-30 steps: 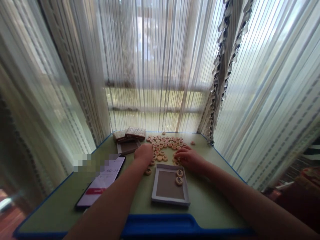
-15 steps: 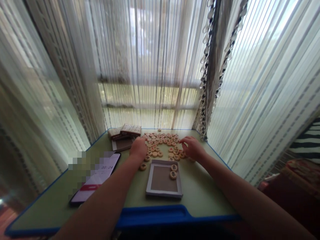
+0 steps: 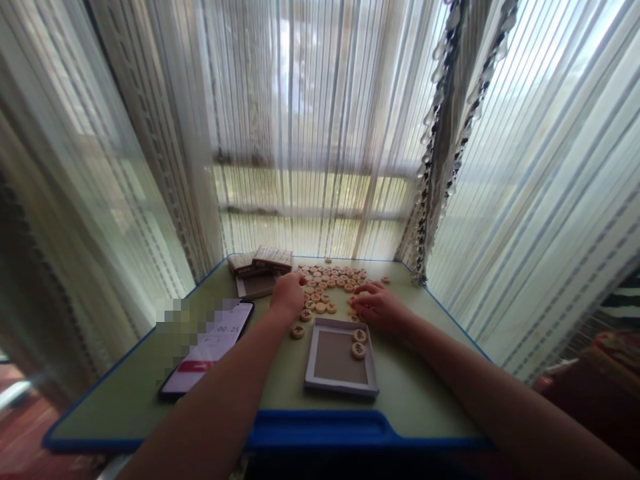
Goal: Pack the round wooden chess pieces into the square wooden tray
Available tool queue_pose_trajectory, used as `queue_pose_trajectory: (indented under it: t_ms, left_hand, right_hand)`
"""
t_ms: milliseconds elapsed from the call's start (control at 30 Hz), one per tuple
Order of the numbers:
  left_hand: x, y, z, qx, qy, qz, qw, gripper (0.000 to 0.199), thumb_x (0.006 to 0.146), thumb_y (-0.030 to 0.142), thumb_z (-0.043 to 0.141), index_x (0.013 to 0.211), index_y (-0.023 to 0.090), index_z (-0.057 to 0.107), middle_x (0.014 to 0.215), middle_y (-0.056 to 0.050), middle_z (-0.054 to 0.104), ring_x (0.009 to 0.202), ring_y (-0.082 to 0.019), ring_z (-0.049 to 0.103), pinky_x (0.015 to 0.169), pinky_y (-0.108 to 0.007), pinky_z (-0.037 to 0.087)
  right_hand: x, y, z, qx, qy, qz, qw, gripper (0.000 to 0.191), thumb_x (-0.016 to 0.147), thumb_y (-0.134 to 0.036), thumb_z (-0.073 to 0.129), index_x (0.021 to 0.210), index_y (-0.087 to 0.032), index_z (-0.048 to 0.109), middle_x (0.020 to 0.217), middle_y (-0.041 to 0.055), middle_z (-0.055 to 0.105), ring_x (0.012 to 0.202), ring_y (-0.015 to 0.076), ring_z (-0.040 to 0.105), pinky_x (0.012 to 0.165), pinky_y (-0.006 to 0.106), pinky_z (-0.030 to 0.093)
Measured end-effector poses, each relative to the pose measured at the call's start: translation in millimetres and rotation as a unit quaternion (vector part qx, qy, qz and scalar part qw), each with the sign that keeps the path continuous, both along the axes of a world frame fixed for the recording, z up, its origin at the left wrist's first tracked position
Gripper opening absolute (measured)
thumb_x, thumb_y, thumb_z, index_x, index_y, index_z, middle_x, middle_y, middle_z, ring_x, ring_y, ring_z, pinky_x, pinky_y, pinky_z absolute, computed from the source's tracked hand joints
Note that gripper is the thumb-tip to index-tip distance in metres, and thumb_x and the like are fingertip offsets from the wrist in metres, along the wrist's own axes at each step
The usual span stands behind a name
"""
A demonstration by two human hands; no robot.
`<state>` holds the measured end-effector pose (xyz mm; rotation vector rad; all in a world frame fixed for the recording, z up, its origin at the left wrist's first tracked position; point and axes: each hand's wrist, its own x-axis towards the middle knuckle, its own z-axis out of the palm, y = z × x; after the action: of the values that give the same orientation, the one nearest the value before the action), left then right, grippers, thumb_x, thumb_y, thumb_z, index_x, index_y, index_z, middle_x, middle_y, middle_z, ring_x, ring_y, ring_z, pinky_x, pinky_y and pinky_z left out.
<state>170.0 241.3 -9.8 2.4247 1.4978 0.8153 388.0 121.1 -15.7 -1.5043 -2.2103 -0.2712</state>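
Many round wooden Chinese chess pieces (image 3: 330, 275) lie in a loose spread on the table. My left hand (image 3: 289, 295) is at the left edge of the spread, its fingers curled together; whether a piece is within them is hidden. My right hand (image 3: 383, 305) lies low over the right side of the pieces, palm down, fingers stretched out and apart, covering some of them. Nearer to me sits a shallow, open cardboard tray (image 3: 311, 363). Two pieces (image 3: 359, 350) with dark characters rest at its right side.
A phone (image 3: 213, 353) showing a running timer lies to the left. Behind my left hand are stacked flat boxes (image 3: 273, 257) and another open tray (image 3: 255, 285). The green table (image 3: 425, 393) has a blue rim, and striped curtains (image 3: 320, 133) hang beyond it.
My right hand has shifted left and closer, over pieces that were visible before. A lone piece now shows beyond it. My left hand stays by the pieces. The view has swung slightly left.
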Motion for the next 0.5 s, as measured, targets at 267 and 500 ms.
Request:
queue_pose_trajectory:
  t_ms: [267,500]
  left_hand:
    - [-1.4,1.0,1.5,-0.026,0.012,0.027,0.999,0.026,0.071,0.017,0.050,0.090,0.019,0.069,0.090,-0.006,0.069,0.087,-0.018,0.062,0.076,-0.024,0.046]
    - [3.2,-8.0,0.2,0.040,0.085,-0.025,0.995,0.028,0.075,0.025,0.046,0.090,0.021,0.070,0.090,-0.007,0.069,0.088,-0.019,0.061,0.076,-0.026,0.046]
  right_hand:
    - [-0.3,0.3,-3.4,-0.015,0.021,-0.028,0.999,0.020,0.079,-0.035,0.056,0.088,-0.024,0.071,0.102,0.0081,0.063,0.097,0.0223,0.054,0.086,0.039,0.042]
    - [-2.0,2.8,-6.4,-0.020,0.045,-0.008,0.999,0.017,0.077,-0.036,0.059,0.081,-0.024,0.070,0.100,0.0059,0.064,0.096,0.0211,0.054,0.089,0.040,0.040]
